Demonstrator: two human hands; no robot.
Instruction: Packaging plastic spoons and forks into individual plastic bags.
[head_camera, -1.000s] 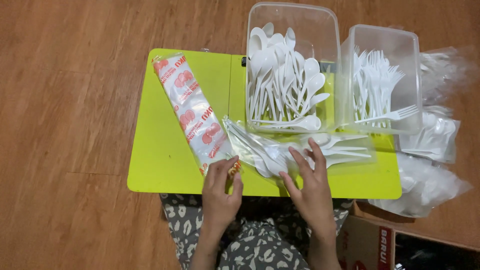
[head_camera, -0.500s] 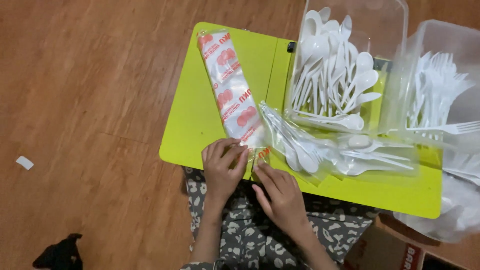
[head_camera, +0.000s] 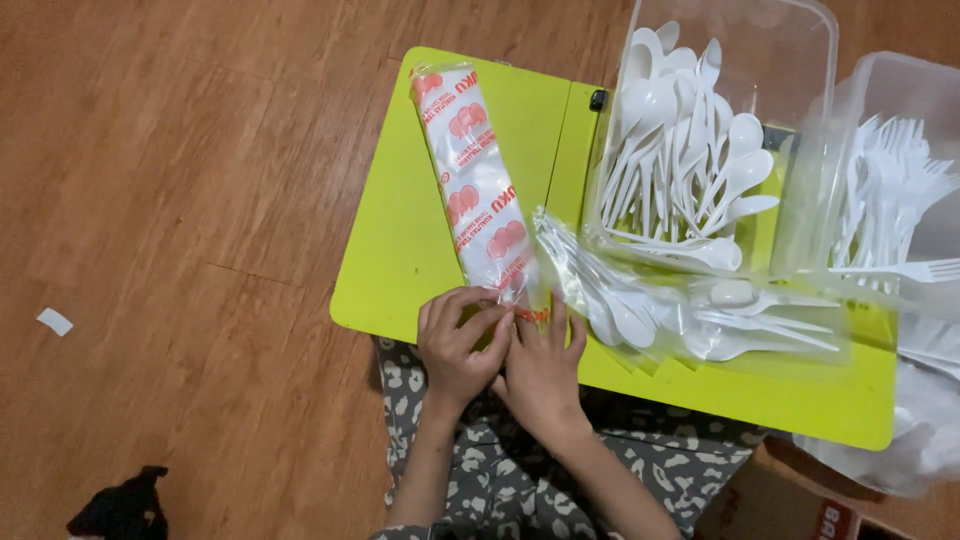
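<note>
Both hands are meeting at the near end of a long packet (head_camera: 478, 185), white with red print, which is lying on the lime-green table (head_camera: 400, 250) and running from the far left corner down toward the person. The left hand (head_camera: 458, 345) is curling its fingers over the packet's near end, its grip closing on the wrapper there; the right hand (head_camera: 540, 365) is pressing in just beside it, fingertips pinching the same end, so the two hands are touching each other at the table's near edge. The rest of the packet is stretching away from the hands, flat on the table. Just right of the hands, a clear bag of white spoons (head_camera: 680, 310) is lying across the table, its left end touching the packet near the fingers. Beyond it a clear tub (head_camera: 800, 150) is holding loose white spoons, and a second tub (head_camera: 900, 100) of white forks is standing at the right edge. The wooden floor (head_camera: 180, 200) is showing around the table.
</note>
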